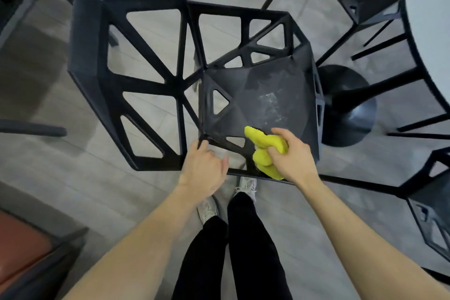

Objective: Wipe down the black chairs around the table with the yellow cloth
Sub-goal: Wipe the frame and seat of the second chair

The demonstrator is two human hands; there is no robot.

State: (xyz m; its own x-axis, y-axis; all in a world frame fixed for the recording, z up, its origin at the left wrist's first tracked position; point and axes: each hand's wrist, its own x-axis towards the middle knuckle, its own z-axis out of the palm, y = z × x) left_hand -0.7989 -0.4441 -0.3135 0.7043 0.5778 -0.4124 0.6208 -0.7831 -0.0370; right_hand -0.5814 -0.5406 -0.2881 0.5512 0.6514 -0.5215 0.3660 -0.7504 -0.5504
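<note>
Seat-wiping step, seen from above. Right hand (289, 156) grasps the bunched cloth (265, 151) at the near edge of the chair (151, 80) seat; left hand (203, 169) touches the seat's near-left corner, fingers (202, 147) loosely curled round the edge — grip not fully clear. Pale smears (272, 105) lie just beyond the cloth. Judged best practice: brace the frame with the left hand, flatten the cloth, and sweep in overlapping strokes across the smears — then the struts.
</note>
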